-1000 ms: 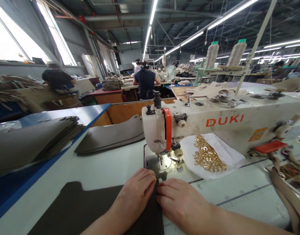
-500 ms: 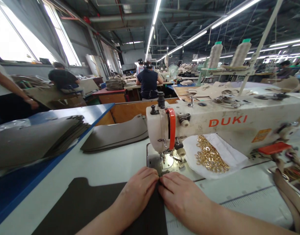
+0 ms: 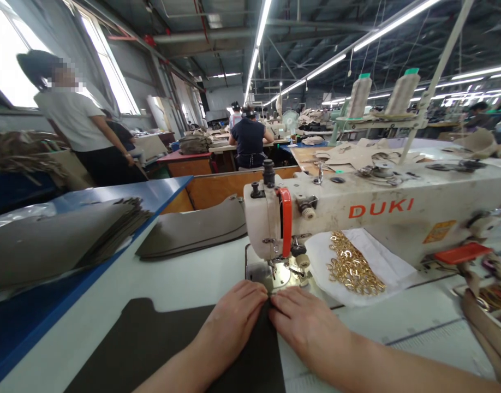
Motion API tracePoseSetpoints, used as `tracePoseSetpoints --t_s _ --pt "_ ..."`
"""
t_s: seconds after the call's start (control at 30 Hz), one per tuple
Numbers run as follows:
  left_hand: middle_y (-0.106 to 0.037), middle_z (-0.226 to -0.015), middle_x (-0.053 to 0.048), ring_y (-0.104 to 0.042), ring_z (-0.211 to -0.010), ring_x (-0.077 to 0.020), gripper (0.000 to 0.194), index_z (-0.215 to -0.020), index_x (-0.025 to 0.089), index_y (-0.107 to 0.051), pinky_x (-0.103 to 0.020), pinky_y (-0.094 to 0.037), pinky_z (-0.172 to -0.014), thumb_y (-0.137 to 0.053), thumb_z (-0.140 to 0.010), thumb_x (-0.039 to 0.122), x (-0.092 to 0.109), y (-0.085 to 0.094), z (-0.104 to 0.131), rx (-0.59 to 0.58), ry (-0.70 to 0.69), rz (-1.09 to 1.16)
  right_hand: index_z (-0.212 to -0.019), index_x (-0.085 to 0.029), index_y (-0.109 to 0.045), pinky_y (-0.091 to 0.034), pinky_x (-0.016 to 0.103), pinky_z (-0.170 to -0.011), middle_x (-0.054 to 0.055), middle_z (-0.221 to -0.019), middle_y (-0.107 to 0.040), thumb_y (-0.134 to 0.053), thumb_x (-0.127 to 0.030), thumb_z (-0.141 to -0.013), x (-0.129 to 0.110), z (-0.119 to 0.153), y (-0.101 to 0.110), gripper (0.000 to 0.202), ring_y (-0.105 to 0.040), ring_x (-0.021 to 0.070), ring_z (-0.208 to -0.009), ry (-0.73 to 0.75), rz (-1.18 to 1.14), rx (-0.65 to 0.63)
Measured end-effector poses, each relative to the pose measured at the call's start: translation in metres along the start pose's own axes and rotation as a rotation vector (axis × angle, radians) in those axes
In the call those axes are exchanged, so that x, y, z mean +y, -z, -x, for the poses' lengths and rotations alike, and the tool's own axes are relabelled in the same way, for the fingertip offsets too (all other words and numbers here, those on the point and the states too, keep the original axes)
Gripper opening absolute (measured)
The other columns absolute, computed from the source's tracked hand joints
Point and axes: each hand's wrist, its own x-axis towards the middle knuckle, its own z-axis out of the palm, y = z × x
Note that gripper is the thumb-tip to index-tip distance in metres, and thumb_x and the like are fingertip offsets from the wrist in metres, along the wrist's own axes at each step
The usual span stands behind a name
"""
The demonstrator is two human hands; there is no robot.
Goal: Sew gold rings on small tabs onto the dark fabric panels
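Observation:
A dark fabric panel [image 3: 168, 341] lies on the pale sewing table in front of me. My left hand [image 3: 234, 314] is closed on its far corner, fingers pressed together. Close beside it, my right hand [image 3: 305, 325] pinches the same corner, the two sets of fingertips almost touching. Just beyond them stands the sewing machine [image 3: 316, 196], its needle and presser foot [image 3: 276, 268] over a lit metal plate. The corner itself is mostly hidden under my fingers.
Gold D-shaped rings [image 3: 352, 267] lie on a white cloth [image 3: 392, 267] under the machine arm. Cut panels [image 3: 193, 232] are stacked left of the machine, with another stack [image 3: 58, 234] on the blue table. Two thread cones [image 3: 401, 93] stand behind. Co-workers [image 3: 250, 136] are further off.
A person at the left has walked further into view. My hands stay at the panel's corner, with hardly any movement; the camera view has shifted slightly.

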Motion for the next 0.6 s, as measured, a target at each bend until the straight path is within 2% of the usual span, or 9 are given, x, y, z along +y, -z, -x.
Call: tracePoseSetpoints --t_s 0.13,0.3,0.6 --pt "-0.07 -0.086 -0.004 -0.065 -0.08 -0.0167 0.019 -0.087 0.019 -0.061 -0.029 -0.056 -0.076 -0.046 -0.088 0.009 -0.008 -0.006 -0.013 0.027 -0.015 -0.009 -0.089 -0.013 -0.061 -0.045 0.035 -0.085 0.007 -0.093 -0.061 -0.058 -0.014 -0.086 0.015 -0.005 0.004 0.004 -0.054 0.021 -0.09 0.0 0.017 -0.047" --pt "-0.071 -0.083 -0.004 -0.066 -0.08 -0.0167 0.019 -0.084 0.019 -0.063 -0.03 -0.056 -0.079 -0.048 -0.086 0.008 -0.018 -0.011 -0.026 0.012 -0.01 -0.023 -0.092 -0.013 -0.06 -0.045 0.034 -0.09 0.007 -0.097 -0.061 -0.061 -0.014 -0.085 0.029 -0.008 0.0 0.007 -0.055 0.0206 -0.095 -0.028 -0.012 -0.058" --pt "-0.072 -0.082 -0.004 -0.066 -0.079 -0.0166 0.023 -0.083 0.02 -0.067 -0.028 -0.057 -0.075 -0.045 -0.091 0.018 -0.03 -0.016 -0.032 0.087 -0.004 -0.039 -0.1 -0.012 -0.058 -0.047 0.035 -0.089 0.01 -0.104 -0.061 -0.058 -0.012 -0.086 0.036 -0.008 -0.003 0.013 -0.056 0.0221 -0.099 -0.054 -0.037 -0.047"
